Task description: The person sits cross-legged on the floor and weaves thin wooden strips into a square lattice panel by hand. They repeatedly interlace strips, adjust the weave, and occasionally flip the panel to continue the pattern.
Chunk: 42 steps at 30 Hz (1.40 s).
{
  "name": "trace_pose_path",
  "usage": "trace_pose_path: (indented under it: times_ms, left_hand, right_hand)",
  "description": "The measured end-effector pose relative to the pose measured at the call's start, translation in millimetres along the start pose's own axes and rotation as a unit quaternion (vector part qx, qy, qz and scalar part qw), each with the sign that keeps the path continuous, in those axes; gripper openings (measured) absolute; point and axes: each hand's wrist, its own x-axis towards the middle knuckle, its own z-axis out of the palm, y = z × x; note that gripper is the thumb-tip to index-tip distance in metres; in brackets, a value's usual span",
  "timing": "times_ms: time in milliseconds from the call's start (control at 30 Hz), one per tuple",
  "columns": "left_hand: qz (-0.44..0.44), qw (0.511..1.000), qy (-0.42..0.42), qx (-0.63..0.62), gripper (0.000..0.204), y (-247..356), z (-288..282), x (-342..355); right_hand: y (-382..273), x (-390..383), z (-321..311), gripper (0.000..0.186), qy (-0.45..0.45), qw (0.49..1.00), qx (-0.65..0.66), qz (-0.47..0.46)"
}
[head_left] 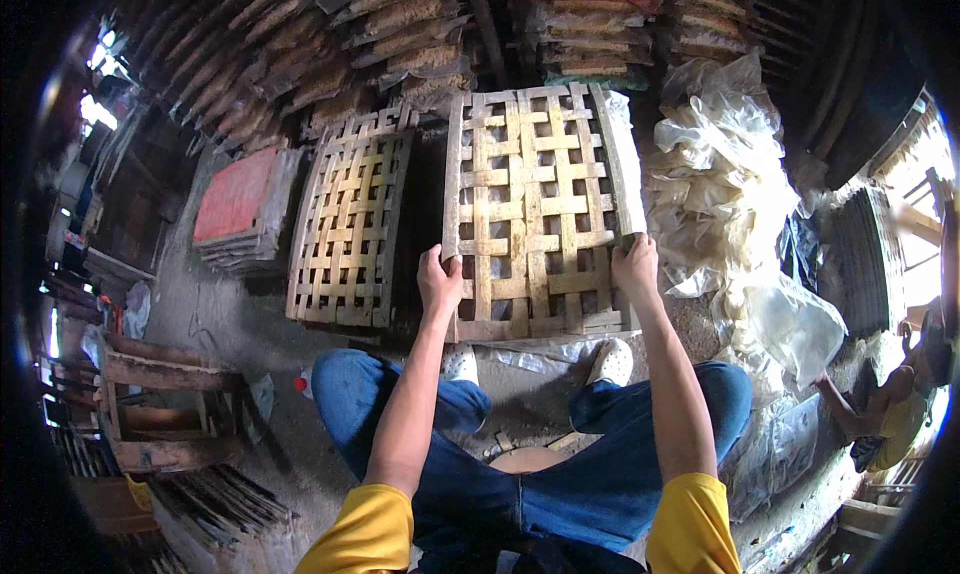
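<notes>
A woven bamboo rack point(526, 209) with a pale wooden frame lies in front of my knees, its open lattice facing up. My left hand point(440, 279) is closed round the left rail, in the nearer half of the frame. The right rail sits in my right hand point(636, 265), thumb on top and fingers mostly hidden beneath. A sheet of clear plastic point(545, 354) shows under the rack's near edge, between my shoes. Another lattice rack point(350, 219) tops a pile just to the left, apart from my hands.
Crumpled translucent plastic sheets point(715, 174) heap up on the right. A stack with a red top point(238, 196) stands at the left, a wooden frame stand point(170, 399) nearer. Layered stacks point(400, 34) line the back. A person in yellow point(895, 429) is at the far right.
</notes>
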Motion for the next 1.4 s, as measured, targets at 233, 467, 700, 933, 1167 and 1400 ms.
trace_pose_path:
  times_ms: [233, 467, 700, 933, 1167, 1400]
  left_hand:
    - [-0.045, 0.996, -0.054, -0.046, 0.049, -6, -16, 0]
    - [-0.016, 0.994, -0.111, 0.006, 0.056, 1, -18, -6]
    - [0.036, 0.996, -0.054, 0.059, 0.056, -2, -17, -16]
    - [0.053, 0.996, -0.045, 0.059, 0.050, -1, -15, -14]
    - [0.080, 0.996, -0.016, 0.043, 0.043, -8, -13, -5]
    - [-0.192, 0.936, -0.115, -0.272, 0.074, -14, -36, 20]
  right_hand:
    - [-9, -4, -16, 0.042, -0.075, 0.997, -0.017, -0.014]
    - [7, -1, -32, 0.043, -0.117, 0.992, -0.041, -0.013]
    - [-9, -18, -37, 0.036, -0.089, 0.996, -0.025, -0.020]
    - [-8, -21, -37, 0.038, -0.037, 0.997, -0.041, -0.049]
    - [-1, -6, -39, 0.036, -0.087, 0.995, -0.023, -0.034]
    - [63, 21, -15, 0.072, -0.049, 0.963, 0.227, 0.136]
